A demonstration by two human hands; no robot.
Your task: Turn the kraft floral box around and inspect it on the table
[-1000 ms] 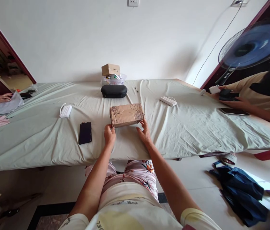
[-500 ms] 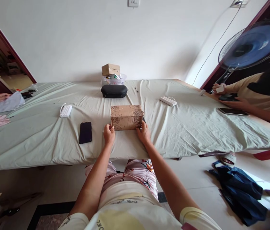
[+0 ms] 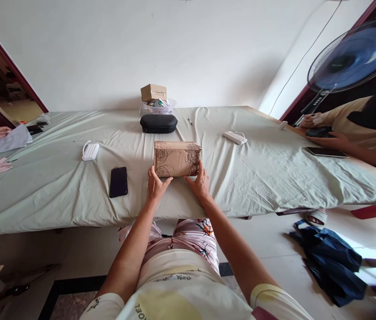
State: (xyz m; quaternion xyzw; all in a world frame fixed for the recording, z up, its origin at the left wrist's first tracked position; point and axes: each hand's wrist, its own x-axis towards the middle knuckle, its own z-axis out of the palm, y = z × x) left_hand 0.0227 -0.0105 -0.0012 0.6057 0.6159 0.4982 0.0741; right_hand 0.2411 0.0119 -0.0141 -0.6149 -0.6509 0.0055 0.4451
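A brown cardboard box [image 3: 177,159] with dark scribbled line patterns is on the cloth-covered table in front of me. Its broad scribbled face is turned toward me. My left hand [image 3: 156,183] grips the lower left corner, with the thumb along the bottom edge. At the opposite end, my right hand [image 3: 200,182] holds the lower right corner, its fingers up the side and its thumb at the bottom edge. Whether the box is fully resting on the cloth, I cannot tell. Left of my left hand lies a black smartphone [image 3: 118,182].
Behind the box are a black zip case [image 3: 158,124], a clear plastic tub [image 3: 170,108] with a small carton [image 3: 154,92] on it, and a pen [image 3: 190,122]. White corded devices [image 3: 91,151] lie on both sides. People's hands show at both table ends; a fan [image 3: 354,58] stands right.
The box has turned so that its scribbled face shows taller and its top much less. Both thumbs have shifted inward along the lower edge. My view has tilted slightly down.
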